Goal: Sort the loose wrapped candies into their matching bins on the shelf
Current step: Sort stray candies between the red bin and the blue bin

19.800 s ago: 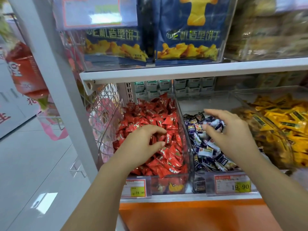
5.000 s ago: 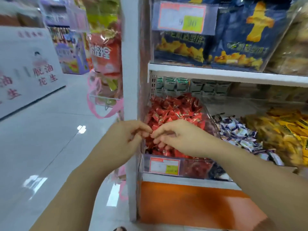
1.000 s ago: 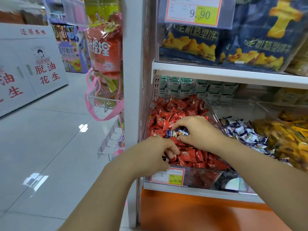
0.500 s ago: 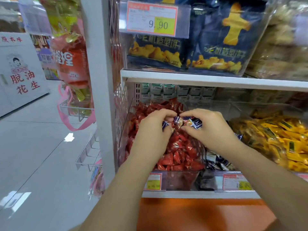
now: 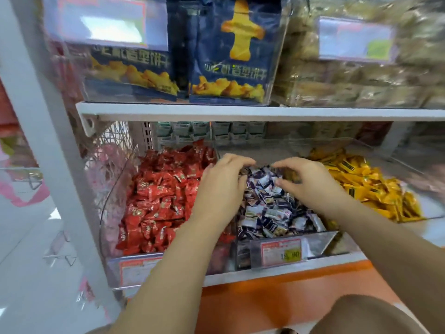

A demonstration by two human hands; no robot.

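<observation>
While the left hand [image 5: 222, 189] and right hand [image 5: 313, 186] are hovering over blue-white candies [image 5: 269, 213] in the middle bin [image 5: 320, 242], the right is arching spread, empty; the left is curling down, grasp indeterminate.

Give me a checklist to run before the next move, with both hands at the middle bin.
1. The left hand is over the blue-and-white candies: ok.
2. The right hand is over the same bin: ok.
3. The left hand is empty: cannot tell, its palm is hidden.
4. The right hand is empty: ok, fingers arched apart, nothing seen pinched.
5. The red candies are free of blue wrappers: ok where visible; the left forearm hides part.
6. The yellow candies are free of strays: cannot tell, too blurred.
</observation>
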